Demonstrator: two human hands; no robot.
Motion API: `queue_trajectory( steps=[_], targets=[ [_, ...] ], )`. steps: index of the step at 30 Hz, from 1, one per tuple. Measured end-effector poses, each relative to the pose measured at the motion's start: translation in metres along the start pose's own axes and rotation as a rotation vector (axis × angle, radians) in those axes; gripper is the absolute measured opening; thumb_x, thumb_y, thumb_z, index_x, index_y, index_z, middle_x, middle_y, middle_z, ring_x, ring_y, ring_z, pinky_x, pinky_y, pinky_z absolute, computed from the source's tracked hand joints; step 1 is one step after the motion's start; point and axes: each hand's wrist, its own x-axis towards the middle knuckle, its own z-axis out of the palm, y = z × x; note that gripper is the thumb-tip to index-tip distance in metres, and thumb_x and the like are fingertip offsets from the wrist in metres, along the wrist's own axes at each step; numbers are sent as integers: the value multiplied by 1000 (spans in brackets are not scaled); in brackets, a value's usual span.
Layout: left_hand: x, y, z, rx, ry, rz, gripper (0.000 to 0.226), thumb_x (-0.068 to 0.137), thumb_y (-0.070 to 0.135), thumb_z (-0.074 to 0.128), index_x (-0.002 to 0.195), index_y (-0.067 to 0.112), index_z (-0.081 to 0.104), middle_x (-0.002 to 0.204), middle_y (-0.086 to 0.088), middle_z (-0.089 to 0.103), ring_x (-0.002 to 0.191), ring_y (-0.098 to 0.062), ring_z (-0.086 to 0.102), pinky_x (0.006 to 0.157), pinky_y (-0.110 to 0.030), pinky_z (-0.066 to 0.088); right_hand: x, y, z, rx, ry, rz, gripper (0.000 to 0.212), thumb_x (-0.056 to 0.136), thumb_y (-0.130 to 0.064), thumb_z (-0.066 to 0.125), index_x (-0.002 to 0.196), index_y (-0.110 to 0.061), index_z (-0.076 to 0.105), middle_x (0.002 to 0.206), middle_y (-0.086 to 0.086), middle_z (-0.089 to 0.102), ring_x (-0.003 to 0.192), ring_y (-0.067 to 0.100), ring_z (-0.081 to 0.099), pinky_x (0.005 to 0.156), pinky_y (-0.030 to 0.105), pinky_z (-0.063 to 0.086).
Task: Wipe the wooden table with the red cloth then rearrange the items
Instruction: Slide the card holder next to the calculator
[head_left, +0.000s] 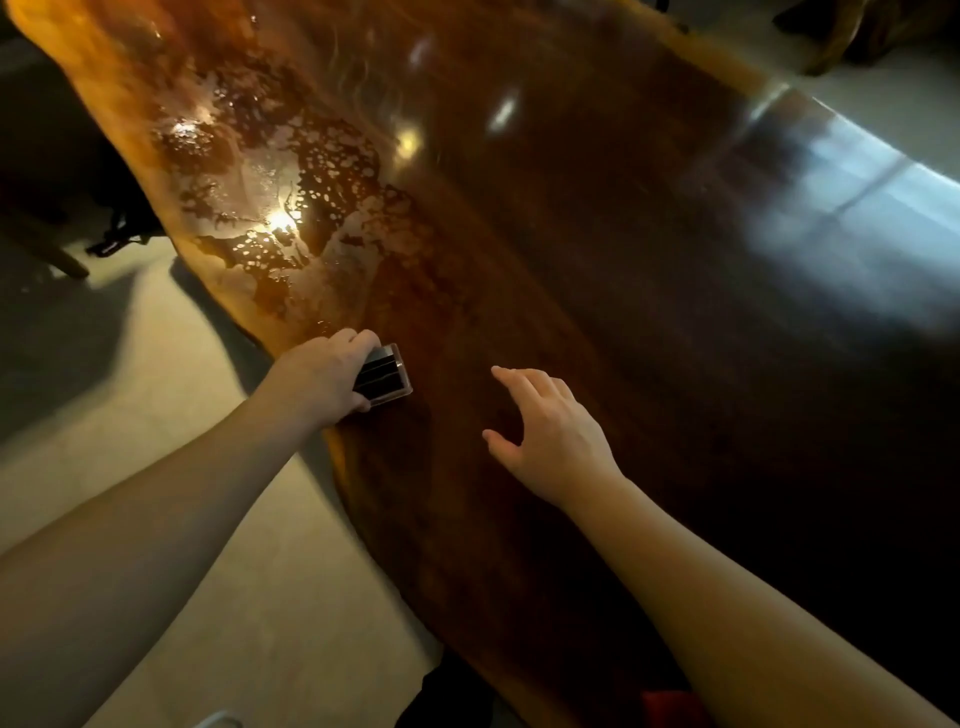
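A long, glossy wooden table (571, 260) runs from bottom centre to the top of the view. Wet, patchy streaks shine on its left part. My left hand (322, 376) grips a small clear case with dark slats (385, 376) near the table's left edge. My right hand (550, 431) hovers just over the wood to the right of the case, fingers spread, holding nothing. A bit of red (667, 704), possibly the cloth, shows at the bottom edge by my right forearm.
Pale floor (182, 467) lies left of the table. Dark furniture legs (57, 249) stand at the far left, and a wooden piece (857, 31) sits beyond the table at the top right.
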Motion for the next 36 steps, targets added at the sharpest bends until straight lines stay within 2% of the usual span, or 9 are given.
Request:
queue_trajectory(
  steps=[7,13,18,31,36],
  targets=[
    [12,80,-14,-7,2,166,68,72,29,86,126,29,45,112,5,60,101,-18,63,74,-28,49,-31,42,-19,-31,33,95,79,89,-49,68,154,-33,25,155,-1,39,139,21,39,105,41,45],
    [37,189,-29,45,-52,361,67,78,27,82,134,26,44,120,1,59,107,-20,62,86,-35,53,-88,105,-50,-43,112,280,80,87,-51,69,152,-35,24,155,-1,38,139,22,39,105,46,47],
    [60,292,-33,112,-79,524,71,80,23,81,139,23,43,125,-2,59,112,-21,61,93,-40,55,-153,153,-75,-58,215,441,79,87,-49,69,152,-32,28,153,0,41,138,22,41,103,42,48],
    [73,553,9,174,-9,974,69,71,26,86,129,27,49,113,-2,61,100,-27,62,77,-47,58,-315,246,-101,-17,394,792,74,90,-47,68,153,-25,35,151,3,45,138,20,41,105,39,47],
    [67,614,31,221,-27,1033,70,75,21,83,135,27,47,119,-5,58,105,-30,60,77,-46,55,-354,266,-100,2,412,861,75,89,-47,67,153,-26,34,152,1,43,138,18,39,105,37,46]
  ],
)
